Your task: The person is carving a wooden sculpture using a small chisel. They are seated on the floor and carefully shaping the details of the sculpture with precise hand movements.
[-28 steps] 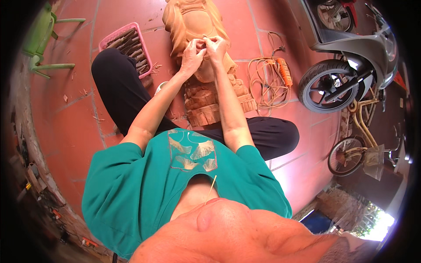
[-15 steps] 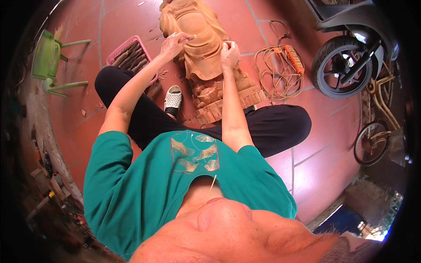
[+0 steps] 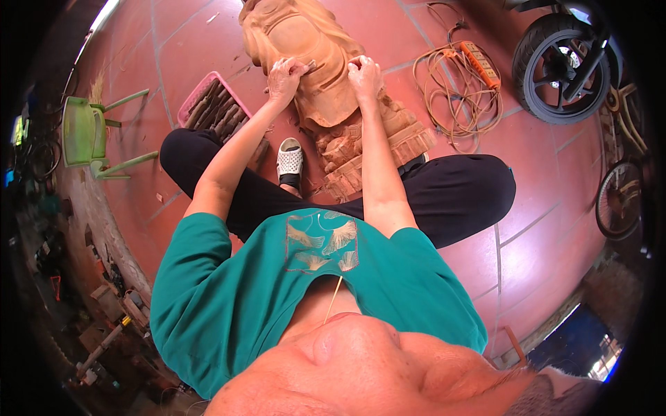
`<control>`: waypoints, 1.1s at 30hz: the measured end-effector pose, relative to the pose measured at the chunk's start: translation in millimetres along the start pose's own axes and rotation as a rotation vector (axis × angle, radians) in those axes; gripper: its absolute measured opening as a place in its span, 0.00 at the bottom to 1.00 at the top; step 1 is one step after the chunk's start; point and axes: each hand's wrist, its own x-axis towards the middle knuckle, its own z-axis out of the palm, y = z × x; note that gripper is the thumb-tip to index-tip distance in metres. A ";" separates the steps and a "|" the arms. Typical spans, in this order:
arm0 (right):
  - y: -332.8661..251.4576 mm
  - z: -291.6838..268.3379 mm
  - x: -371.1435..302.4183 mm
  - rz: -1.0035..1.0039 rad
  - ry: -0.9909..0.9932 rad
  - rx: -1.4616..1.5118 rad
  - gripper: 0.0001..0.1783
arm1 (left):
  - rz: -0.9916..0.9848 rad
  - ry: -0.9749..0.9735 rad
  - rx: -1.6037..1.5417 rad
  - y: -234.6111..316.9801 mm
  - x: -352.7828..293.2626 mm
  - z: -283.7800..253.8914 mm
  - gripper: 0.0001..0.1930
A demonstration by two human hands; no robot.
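A carved figure of light brown wood (image 3: 326, 100) lies on the floor before me between my bent legs, its blocky carved base towards me. My left hand (image 3: 283, 82) rests at the figure's left side, thumb and fingers pinched together over the carved folds. Something small may be between those fingertips, but I cannot make it out. On the other side my right hand (image 3: 366, 78) is at the figure's right edge with its fingers curled together. What it holds, if anything, is hidden.
A pink basket (image 3: 196, 92) full of dark stick-like tools stands beside my left knee. Farther left is a green chair (image 3: 83, 132). At right lie a coiled cable (image 3: 451, 118) with an orange power strip (image 3: 480, 66), a motorbike wheel (image 3: 528, 76) and a bicycle wheel (image 3: 619, 201). Clutter lines the left wall.
The view has shifted, so the surroundings sit differently in it. A small pale thing visible at my left fingertips before is now hard to see. Both hands stay at the figure.
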 end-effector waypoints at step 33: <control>2.8 -5.0 -5.1 -0.051 -0.013 -0.074 0.05 | -0.007 0.024 0.101 31.9 10.2 16.6 0.07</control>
